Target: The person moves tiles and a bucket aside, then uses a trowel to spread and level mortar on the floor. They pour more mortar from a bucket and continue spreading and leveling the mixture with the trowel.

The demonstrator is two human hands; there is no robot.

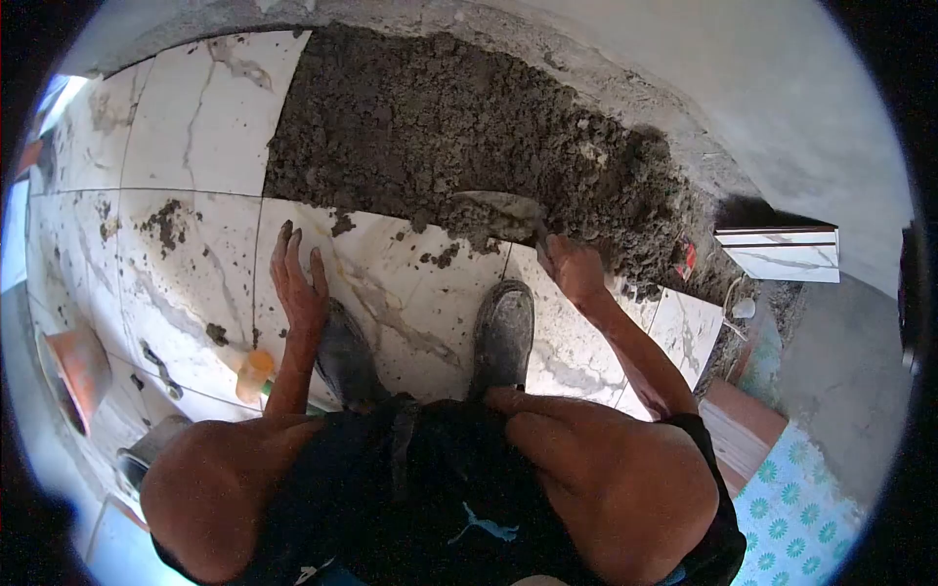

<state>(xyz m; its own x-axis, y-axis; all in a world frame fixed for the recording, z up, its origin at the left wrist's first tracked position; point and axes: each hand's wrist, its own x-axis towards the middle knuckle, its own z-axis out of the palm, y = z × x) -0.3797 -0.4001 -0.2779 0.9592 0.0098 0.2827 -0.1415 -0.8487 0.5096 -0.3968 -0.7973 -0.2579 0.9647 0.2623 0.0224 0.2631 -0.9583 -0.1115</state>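
My right hand [575, 271] is closed round the handle of a trowel [500, 207], whose mortar-smeared blade lies at the near edge of the dark, crumbly mortar [420, 117]. Below the blade runs a row of white marbled tiles [410, 283] with bits of mortar on them. On the left, my left hand [298, 278] is held low over a tile, its fingers spread and nothing in them. Whether its fingertips touch the tile I cannot tell.
A mallet with an orange-yellow head [255, 375] lies beside my left forearm. An orange bucket [76, 376] and a metal tool [162, 371] are at the left. Cut tile pieces [782, 256] stand by the right wall. My shoes [503, 332] rest on the tiles.
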